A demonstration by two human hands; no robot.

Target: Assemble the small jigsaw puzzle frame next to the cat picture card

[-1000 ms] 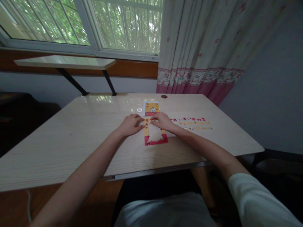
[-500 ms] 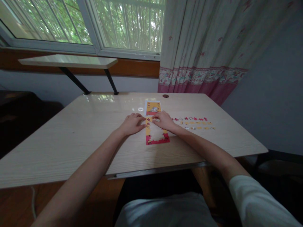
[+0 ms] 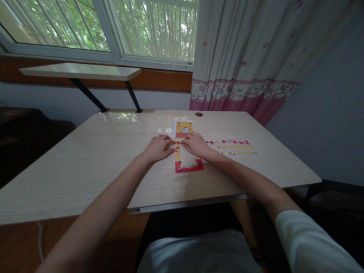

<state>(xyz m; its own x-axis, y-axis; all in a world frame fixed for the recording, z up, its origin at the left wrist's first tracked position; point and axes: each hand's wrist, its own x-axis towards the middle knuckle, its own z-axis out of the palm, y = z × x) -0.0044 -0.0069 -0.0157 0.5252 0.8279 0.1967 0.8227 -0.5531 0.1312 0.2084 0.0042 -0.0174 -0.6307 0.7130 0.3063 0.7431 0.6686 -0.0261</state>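
Note:
A jigsaw puzzle border [image 3: 189, 169], yellow above and red below, lies on the desk with bare wood showing inside it. My left hand [image 3: 159, 147] rests against the border's upper left side, forefinger and thumb on its edge with a gap between them. From the right, my right hand [image 3: 195, 144] reaches over the top of the border. Its fingertips are closed on the pieces at the top left corner, close to the left forefinger. The right hand covers much of the top and right sides. Just beyond lies a picture card [image 3: 184, 129] with a white animal on yellow and red.
Loose jigsaw pieces lie in rows to the right: red ones [image 3: 243, 142] at the back, yellow ones [image 3: 230, 147] nearer. A raised shelf [image 3: 85, 71] stands at the desk's back left. The desk [image 3: 113, 178] has a round cable hole [image 3: 199, 114] by the curtain [image 3: 241, 91].
The right fingertips have drawn closer together and shifted slightly left at the border's top left corner. The left hand has hardly moved. The camera view has shifted a little.

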